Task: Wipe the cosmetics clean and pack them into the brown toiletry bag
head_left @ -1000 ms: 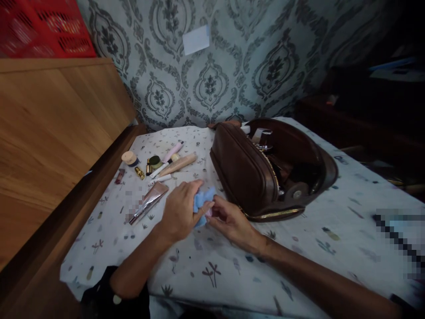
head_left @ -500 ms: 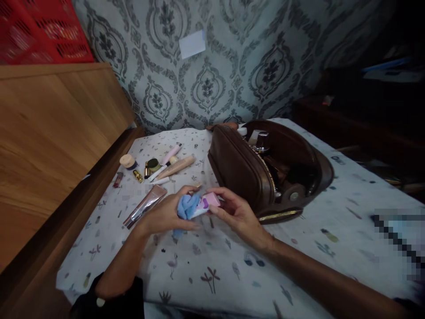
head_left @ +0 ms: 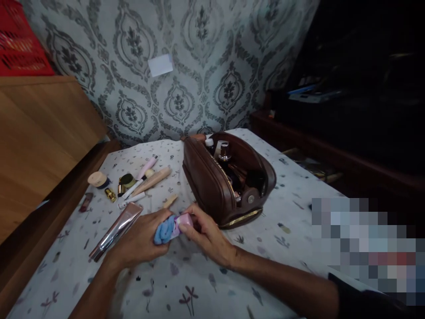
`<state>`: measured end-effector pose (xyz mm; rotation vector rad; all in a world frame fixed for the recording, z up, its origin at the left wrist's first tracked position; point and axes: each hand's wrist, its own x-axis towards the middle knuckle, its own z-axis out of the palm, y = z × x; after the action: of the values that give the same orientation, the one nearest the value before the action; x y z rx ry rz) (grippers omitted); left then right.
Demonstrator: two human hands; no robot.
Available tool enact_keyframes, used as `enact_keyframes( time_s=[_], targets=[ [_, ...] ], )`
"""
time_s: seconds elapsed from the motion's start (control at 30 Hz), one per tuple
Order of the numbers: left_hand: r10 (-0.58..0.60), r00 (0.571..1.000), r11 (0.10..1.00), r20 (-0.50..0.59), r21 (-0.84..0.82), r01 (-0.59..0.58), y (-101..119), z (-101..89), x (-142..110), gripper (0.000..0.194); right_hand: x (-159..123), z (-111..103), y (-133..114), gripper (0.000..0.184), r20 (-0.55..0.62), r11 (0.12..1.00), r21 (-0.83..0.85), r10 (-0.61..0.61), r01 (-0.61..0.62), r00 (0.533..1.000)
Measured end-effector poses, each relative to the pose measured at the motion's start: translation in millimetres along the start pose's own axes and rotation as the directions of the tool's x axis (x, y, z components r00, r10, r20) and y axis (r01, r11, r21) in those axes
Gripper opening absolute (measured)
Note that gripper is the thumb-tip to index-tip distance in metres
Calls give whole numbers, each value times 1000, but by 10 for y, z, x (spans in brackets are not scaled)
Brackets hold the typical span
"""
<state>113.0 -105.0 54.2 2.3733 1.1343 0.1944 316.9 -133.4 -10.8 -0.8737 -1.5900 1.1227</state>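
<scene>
Just below the middle of the frame, the left hand [head_left: 141,239] is closed around a bunched blue cloth [head_left: 164,230], which is wrapped against a small pink-and-white container [head_left: 184,220]; the right hand [head_left: 210,239] pinches that container's pink end between thumb and fingers. Right of centre, a brown bag [head_left: 207,190] stands unzipped on the table [head_left: 175,283], bottles visible inside. Left of centre, a shiny pinkish tube [head_left: 116,231] lies beside the left hand, and a dark green-lidded jar [head_left: 128,180] sits farther up, near a beige tube [head_left: 152,181].
</scene>
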Motion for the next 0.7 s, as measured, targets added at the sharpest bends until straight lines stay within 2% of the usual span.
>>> enact_keyframes(
  time_s=[0.17, 0.3, 0.4, 0.53, 0.6, 0.7],
  targets=[
    [32, 995, 980, 90, -198, -13, -16, -51, -17, 19, -43, -69, -68, 31, 135, 988, -88, -116, 128, 984],
    [13, 998, 973, 68, -230, 3, -32, -31, -10, 17, -61, -88, -95, 33, 135, 985, -139, -83, 102, 987],
    [1, 998, 984, 59, -177, 9, -24, -1, 7, 19, -72, -69, -106, 32, 104, 987, -153, -41, 57, 994],
    [56, 998, 997, -23, -59, -57, -42, 48, -23, 25, -82, -39, -128, 34, 44, 995, -92, 26, -22, 999],
    [100, 994, 995, -54, 25, -98, -117, 91, -79, 32, -89, -36, -137, 35, 32, 997, -52, 51, -49, 998],
    [191, 974, 967, -125, 196, -165, -356, 194, -185, 52, -106, -35, -114, 37, 49, 995, 14, 100, -101, 994]
  ],
)
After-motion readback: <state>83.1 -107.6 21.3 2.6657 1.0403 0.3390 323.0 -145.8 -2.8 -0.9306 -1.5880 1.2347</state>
